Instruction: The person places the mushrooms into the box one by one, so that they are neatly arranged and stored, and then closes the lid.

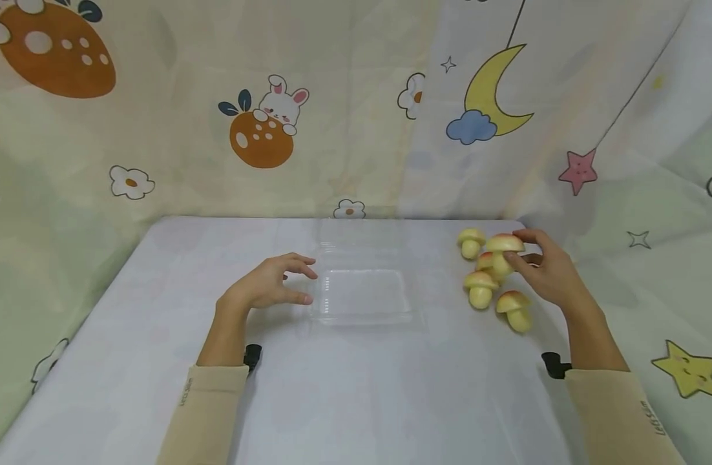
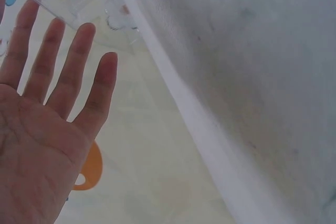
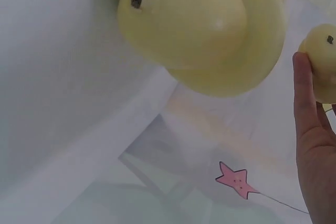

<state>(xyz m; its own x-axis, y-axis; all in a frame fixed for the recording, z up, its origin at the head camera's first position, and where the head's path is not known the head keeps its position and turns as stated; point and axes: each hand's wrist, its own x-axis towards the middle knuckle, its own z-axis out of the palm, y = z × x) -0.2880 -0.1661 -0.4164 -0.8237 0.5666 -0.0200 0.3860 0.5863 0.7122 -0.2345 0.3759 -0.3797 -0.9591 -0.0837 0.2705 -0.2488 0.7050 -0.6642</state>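
Observation:
My right hand [image 1: 552,274] grips a toy mushroom [image 1: 504,244] by its red-tinged yellow cap, thumb on the near side and fingers on the far side. Around it lie several more yellow mushrooms: one behind to the left [image 1: 471,243], one partly hidden behind the held one [image 1: 484,261], and two in front, a left one [image 1: 480,289] and a right one [image 1: 515,312]. In the right wrist view a mushroom [image 3: 184,19] looms large, stem end toward the camera. My left hand [image 1: 270,281] is beside the left edge of a clear plastic box [image 1: 364,318], fingers spread, holding nothing.
The box's clear lid [image 1: 362,234] lies folded back toward the table's far edge. A white cloth covers the table [image 1: 344,400]. Behind it and at both sides hangs a printed curtain [image 1: 344,116]. Each wrist carries a small black camera.

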